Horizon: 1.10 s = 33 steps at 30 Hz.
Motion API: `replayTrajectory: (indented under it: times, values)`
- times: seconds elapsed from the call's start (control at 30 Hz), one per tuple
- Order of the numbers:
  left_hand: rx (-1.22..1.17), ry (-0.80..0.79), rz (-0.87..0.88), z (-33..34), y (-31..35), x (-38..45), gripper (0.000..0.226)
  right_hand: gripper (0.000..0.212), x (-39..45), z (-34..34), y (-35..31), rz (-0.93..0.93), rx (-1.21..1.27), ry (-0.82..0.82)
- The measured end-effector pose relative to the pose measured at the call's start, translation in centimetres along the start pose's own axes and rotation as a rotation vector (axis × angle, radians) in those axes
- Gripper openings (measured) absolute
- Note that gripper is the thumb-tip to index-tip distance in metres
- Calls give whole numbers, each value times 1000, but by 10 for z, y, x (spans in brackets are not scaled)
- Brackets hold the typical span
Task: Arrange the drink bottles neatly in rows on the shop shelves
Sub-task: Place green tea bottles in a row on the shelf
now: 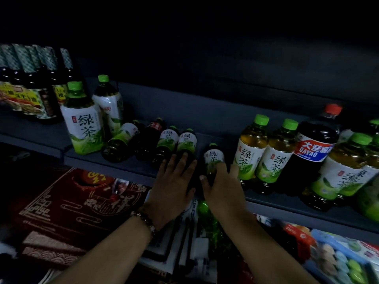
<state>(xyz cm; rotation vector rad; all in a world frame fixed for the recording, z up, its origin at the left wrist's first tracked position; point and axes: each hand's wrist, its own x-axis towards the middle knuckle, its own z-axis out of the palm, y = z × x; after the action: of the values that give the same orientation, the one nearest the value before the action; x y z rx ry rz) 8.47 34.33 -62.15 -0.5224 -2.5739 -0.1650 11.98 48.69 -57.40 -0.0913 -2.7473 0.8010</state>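
Several green-tea bottles lie on their sides on the dark shelf (143, 111). My left hand (174, 181) rests with straight fingers on the base of one lying bottle (186, 142), beside another lying bottle (167, 140) and a dark cola bottle (151, 136). My right hand (221, 187) grips the lower end of a small green-tea bottle (213, 156) lying apart from that group. Two large green-tea bottles (84, 124) stand upright at the left. Upright green-tea bottles (250, 150) and a dark Dayao bottle (313, 148) stand at the right.
A pack of dark sauce bottles (30, 83) stands at the far left of the shelf. Below the shelf lie a red patterned box (67, 212), a green bottle (205, 210) and colourful packaged goods (338, 253). The shelf's back is dark.
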Motion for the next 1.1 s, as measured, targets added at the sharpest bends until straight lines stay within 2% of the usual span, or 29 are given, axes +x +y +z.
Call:
replayTrajectory:
  times: [0.1, 0.2, 0.27, 0.33, 0.43, 0.53, 0.63, 0.7, 0.8, 0.93, 1.1]
  values:
    - [-22, 7, 13, -2, 3, -3, 79, 50, -3, -2, 6, 149, 117, -13]
    - [-52, 20, 18, -4, 5, -4, 73, 69, -2, -4, 15, 311, 354, -114]
    - [-91, 20, 7, -7, 5, -4, 66, 63, 0, -5, 20, 332, 493, -149]
    - [-206, 12, -20, -12, 9, -5, 61, 43, 2, -8, 24, 367, 610, -185]
    - [-544, -81, -177, -23, 16, -7, 53, 33, -4, -12, 30, 454, 765, -264]
    - [-939, -242, -388, -30, 23, -8, 46, 42, -14, -14, 34, 544, 909, -300]
    - [-1368, -346, -561, -43, 33, -6, 33, 36, -25, -14, 31, 577, 1064, -313]
    - [-1484, -393, -586, -48, 36, -6, 25, 29, -32, -13, 30, 558, 1117, -322]
    - [-1500, -413, -567, -52, 38, -4, 32, 25, -39, -13, 30, 485, 1124, -313]
    - [-1552, -368, -561, -53, 40, 0, 30, 26, -47, -16, 29, 295, 1072, -304]
    - [-1496, -185, -479, -53, 39, 8, 33, 53, -46, -20, 28, 61, 934, -186]
